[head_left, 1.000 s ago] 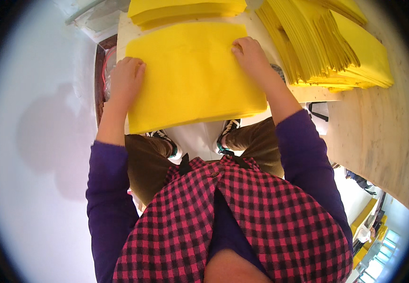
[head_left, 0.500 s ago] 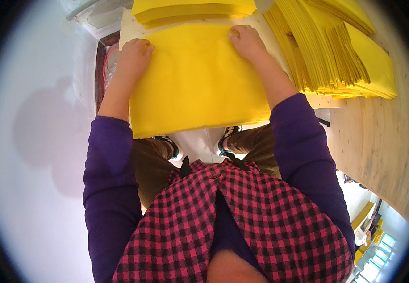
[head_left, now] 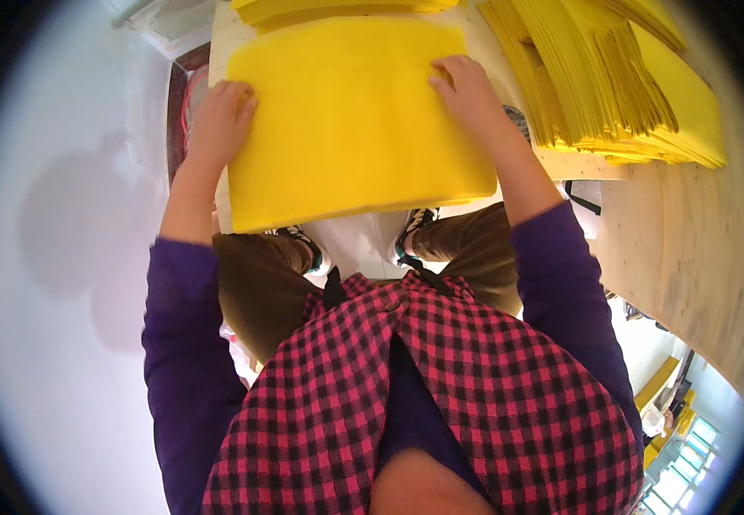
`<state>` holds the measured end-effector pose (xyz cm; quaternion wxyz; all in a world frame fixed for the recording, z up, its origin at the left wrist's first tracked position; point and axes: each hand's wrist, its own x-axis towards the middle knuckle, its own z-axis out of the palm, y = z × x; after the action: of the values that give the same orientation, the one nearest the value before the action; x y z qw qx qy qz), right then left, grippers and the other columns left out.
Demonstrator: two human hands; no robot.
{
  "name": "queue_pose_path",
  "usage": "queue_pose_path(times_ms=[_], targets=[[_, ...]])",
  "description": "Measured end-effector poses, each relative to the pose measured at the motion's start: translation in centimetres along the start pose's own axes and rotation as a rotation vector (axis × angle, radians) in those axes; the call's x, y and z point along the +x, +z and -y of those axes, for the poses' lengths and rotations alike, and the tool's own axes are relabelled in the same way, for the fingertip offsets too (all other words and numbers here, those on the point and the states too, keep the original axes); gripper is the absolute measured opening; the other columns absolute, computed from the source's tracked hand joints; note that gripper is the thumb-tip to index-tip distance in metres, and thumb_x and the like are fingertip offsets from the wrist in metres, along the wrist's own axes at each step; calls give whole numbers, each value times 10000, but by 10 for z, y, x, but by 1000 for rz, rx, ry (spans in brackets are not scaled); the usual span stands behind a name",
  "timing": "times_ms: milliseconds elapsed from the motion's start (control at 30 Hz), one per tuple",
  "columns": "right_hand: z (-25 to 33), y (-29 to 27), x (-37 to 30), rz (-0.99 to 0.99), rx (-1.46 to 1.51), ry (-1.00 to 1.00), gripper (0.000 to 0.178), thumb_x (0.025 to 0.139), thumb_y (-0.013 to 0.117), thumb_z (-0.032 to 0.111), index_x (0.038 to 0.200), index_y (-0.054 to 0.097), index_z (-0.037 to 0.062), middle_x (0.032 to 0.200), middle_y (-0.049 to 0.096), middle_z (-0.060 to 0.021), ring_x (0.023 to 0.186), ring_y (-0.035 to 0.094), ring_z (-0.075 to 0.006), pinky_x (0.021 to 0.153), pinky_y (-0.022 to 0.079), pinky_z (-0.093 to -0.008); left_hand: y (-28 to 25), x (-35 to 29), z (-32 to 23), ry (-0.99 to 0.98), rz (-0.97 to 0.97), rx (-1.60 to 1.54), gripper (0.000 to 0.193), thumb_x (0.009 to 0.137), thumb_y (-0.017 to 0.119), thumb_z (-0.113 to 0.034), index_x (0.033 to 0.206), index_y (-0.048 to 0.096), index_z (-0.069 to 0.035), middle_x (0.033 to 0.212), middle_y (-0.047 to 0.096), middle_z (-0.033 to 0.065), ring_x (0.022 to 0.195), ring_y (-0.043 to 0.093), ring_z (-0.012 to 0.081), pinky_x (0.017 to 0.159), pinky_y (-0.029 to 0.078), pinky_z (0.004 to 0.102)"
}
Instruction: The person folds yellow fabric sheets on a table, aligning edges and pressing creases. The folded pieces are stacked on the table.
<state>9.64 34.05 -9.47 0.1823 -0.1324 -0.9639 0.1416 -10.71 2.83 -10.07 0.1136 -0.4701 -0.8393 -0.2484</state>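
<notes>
A yellow fabric-like sheet point(head_left: 359, 129), apparently lying on others, spreads in front of me with its near edge over the table's front. Its far edge is blurred. My left hand point(head_left: 220, 124) rests at the sheet's left side, with its fingers bent and a gap between thumb and forefinger. Along the right side is my right hand point(head_left: 471, 94), its thumb and forefinger apart over the sheet's edge. Neither hand visibly pinches the fabric, though some fingertips are hard to make out.
Beyond the sheet lies another yellow stack point(head_left: 338, 12). Folded yellow pieces point(head_left: 595, 81) are piled at the far right on the pale wooden table point(head_left: 681, 240). A white wall point(head_left: 72, 257) runs along my left. My shoes point(head_left: 411, 233) show below the sheet.
Both hands have moved outward and back toward me from the sheet's far corners. The sheet's far edge now reaches beyond them and looks wider. The whole view has shifted slightly.
</notes>
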Motion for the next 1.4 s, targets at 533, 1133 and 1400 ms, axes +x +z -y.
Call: queue_pose_path(times_ms=[533, 1133, 1400], targets=[[34, 36, 49, 67, 142, -310, 485, 931, 488, 381, 1303, 508, 70, 1377, 476, -128, 1302, 401, -287, 1081, 314, -395, 39, 45, -51, 298, 76, 41, 412, 930, 502, -302, 1295, 511, -111, 1372, 469, 112, 1283, 416, 284, 1058, 317, 460], [32, 45, 53, 194, 91, -117, 541, 962, 413, 430, 1380, 431, 86, 1462, 375, -114, 1366, 315, -269, 1119, 240, -388, 53, 48, -48, 215, 126, -228, 453, 949, 466, -315, 1360, 453, -126, 1426, 414, 127, 1342, 346, 294, 1097, 261, 465], [5, -24, -15, 11, 200, -93, 328, 916, 526, 271, 1093, 598, 4, 1146, 591, -172, 1113, 519, -348, 965, 408, -410, -16, -21, -36, 51, 38, -138, 225, 900, 549, -157, 1073, 611, -27, 1107, 591, 168, 1061, 538, 345, 922, 417, 409]])
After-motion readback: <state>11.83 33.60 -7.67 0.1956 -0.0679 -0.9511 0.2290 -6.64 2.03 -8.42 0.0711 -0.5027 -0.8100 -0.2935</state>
